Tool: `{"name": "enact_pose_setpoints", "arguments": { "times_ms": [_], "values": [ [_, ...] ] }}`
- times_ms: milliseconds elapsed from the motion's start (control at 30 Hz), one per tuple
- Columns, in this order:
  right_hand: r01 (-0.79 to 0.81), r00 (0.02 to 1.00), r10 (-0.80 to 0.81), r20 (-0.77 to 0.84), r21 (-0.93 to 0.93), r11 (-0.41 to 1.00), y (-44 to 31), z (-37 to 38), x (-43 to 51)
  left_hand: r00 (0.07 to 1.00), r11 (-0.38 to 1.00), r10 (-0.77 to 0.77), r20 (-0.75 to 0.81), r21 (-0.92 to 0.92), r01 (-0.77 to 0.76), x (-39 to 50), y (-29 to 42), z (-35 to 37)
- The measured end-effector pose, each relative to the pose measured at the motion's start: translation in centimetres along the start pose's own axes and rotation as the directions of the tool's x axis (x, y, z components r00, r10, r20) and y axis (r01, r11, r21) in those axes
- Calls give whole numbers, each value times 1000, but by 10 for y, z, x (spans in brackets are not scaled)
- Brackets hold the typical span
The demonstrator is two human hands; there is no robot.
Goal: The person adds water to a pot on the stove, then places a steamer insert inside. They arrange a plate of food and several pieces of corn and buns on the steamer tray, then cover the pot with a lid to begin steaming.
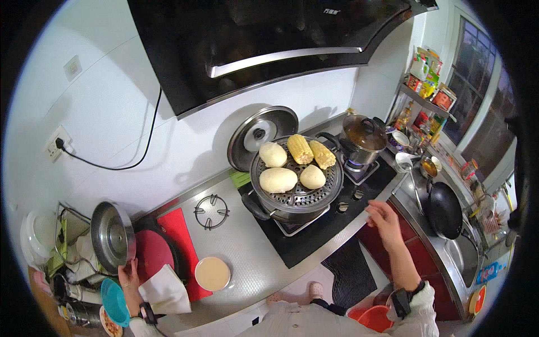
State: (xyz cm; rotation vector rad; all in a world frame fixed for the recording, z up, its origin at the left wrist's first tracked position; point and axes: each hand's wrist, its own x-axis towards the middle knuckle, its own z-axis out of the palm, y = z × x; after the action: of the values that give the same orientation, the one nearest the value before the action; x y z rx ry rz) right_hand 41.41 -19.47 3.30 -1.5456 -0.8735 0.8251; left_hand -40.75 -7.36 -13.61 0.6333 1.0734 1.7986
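My left hand [129, 279] grips the lower rim of a round steel pan [110, 238], which is tilted with its inside facing me. Beside that wrist are a turquoise plastic basin [114, 301] and a white cloth [167, 290]. My right hand [385, 223] hangs in the air near the stove's front edge, fingers loosely bent, nothing held. Ahead of it, a steel steamer pot [294, 206] stands on the left burner. On its perforated tray lie two corn pieces [300, 149] [323, 154] and several pale, rounded foods, perhaps buns or peeled potatoes [278, 180].
A steel lid [260, 134] leans against the wall behind the steamer. The right burner's flame burns under a glass-lidded pot [365, 139]. A black wok [443, 210] sits on the right counter. Near the left counter's front stands a cup of beige liquid [212, 274].
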Motion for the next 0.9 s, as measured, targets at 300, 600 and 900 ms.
{"name": "enact_pose_setpoints", "arguments": {
  "times_ms": [300, 600, 900],
  "values": [
    [748, 652, -706, 277, -385, 540, -62, 148, 97, 925, 902, -366, 100, -205, 379, -119, 77, 106],
    [668, 744, -114, 658, -727, 158, -80, 259, 213, 915, 915, -381, 134, -89, 394, -191, 88, 220],
    [828, 517, -45, 855, -487, 280, -80, 243, 242, 899, 901, -428, 92, -36, 432, -220, 80, 267]
  ]
}}
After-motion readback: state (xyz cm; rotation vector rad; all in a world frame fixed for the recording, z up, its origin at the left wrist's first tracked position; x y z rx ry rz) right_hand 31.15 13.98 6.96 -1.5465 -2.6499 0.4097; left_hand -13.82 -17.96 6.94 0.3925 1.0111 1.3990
